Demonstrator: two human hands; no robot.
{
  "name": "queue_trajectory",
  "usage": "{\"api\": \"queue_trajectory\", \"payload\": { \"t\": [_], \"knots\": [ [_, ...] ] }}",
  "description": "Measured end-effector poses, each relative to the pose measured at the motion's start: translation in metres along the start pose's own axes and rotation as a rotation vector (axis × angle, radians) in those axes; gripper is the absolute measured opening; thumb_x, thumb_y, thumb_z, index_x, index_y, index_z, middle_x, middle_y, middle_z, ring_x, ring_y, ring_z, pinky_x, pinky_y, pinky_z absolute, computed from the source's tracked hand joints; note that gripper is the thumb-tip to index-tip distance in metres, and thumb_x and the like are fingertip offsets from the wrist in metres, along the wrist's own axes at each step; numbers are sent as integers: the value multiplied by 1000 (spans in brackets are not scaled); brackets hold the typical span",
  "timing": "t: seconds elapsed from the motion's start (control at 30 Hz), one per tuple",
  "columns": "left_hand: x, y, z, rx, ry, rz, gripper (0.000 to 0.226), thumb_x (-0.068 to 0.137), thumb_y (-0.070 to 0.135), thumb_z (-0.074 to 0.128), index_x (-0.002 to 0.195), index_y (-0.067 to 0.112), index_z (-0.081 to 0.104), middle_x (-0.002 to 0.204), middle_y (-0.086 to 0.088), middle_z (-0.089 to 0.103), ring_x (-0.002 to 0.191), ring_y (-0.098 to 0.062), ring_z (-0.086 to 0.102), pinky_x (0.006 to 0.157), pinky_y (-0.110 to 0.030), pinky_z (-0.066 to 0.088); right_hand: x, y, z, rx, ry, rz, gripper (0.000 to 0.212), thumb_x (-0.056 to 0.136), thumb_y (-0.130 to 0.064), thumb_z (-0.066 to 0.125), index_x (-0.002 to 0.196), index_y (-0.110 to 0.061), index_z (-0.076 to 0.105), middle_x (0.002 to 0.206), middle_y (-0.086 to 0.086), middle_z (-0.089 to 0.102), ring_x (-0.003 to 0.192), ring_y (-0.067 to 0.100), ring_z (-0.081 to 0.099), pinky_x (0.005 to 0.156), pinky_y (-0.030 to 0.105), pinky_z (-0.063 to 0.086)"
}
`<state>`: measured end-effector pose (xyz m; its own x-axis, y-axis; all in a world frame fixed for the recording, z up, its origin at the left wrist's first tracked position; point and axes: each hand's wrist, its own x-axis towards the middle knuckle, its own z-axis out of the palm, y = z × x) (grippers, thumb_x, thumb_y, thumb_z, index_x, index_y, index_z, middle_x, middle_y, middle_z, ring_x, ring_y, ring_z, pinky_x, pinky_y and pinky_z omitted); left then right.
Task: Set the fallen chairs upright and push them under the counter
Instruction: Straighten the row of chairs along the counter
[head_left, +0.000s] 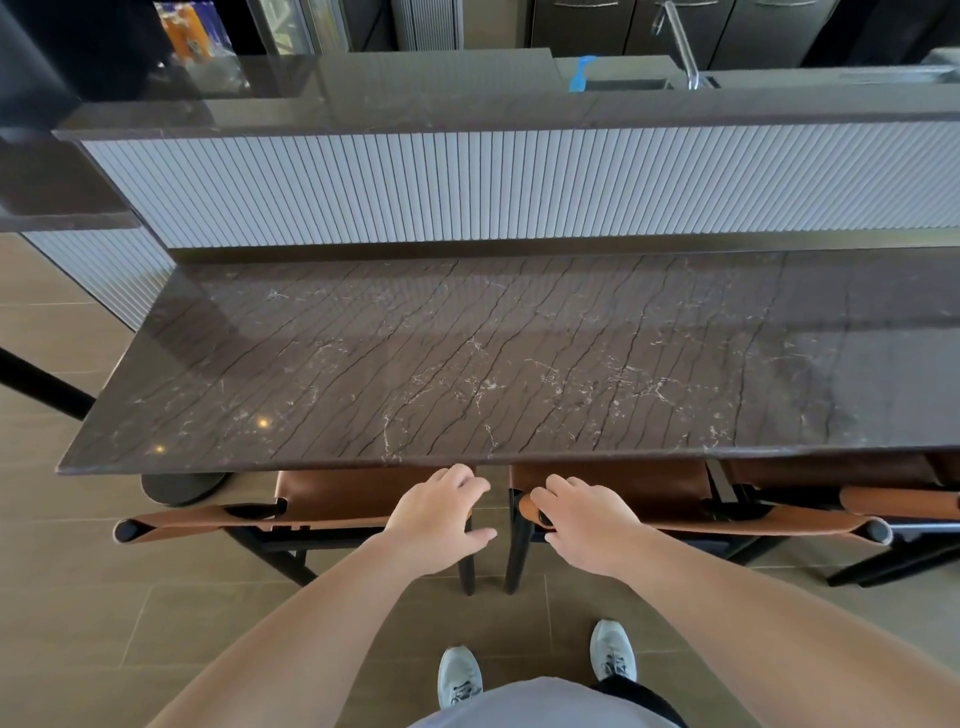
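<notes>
**Tan leather under both our hands**

Tan leather wraps the backrest ends we hold. Our right hand (584, 525) curls round the near end of the right chair (613, 493); our left hand (441, 519) rests over the end of the left chair (332, 499), its fingers bent on top — whether it truly grips we cannot tell. Both chairs stand upright, seats tucked beneath the dark marble counter (467, 364), whose edge lies just beyond our knuckles. A third chair (883, 499) stands right of the grip — also tucked in. Below our wrists, grey shoes (460, 675) on the tiled floor (104, 597).
</notes>
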<state>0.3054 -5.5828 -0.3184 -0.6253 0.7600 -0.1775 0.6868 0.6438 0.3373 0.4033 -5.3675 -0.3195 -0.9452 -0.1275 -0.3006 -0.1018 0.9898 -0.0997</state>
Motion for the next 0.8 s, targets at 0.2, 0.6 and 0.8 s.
{"api": "queue_trajectory", "payload": {
  "t": [0.2,0.6,0.8],
  "knots": [
    [10,35,7,26,136,216,63,87,52,58,142,25,40,147,0,40,135,-19,39,108,-39,38,-28,12,4,29,106,109,58,92,-39,58,142,-24,32,137,1,42,122,26,45,101,39,42],
    [34,98,31,150,141,234,58,87,43,61,138,19,50,144,-6,46,133,-24,44,104,-42,42,-135,101,22,20,162,377,46,78,-28,72,119,-17,53,119,2,51,107,27,55,87,39,49],
    [47,138,47,228,52,76,55,87,34,63,138,18,52,145,-7,46,134,-26,44,102,-42,42,-179,171,30,11,124,407,38,81,-22,66,117,-20,51,121,0,48,110,25,51,88,36,45]
  ]
}}
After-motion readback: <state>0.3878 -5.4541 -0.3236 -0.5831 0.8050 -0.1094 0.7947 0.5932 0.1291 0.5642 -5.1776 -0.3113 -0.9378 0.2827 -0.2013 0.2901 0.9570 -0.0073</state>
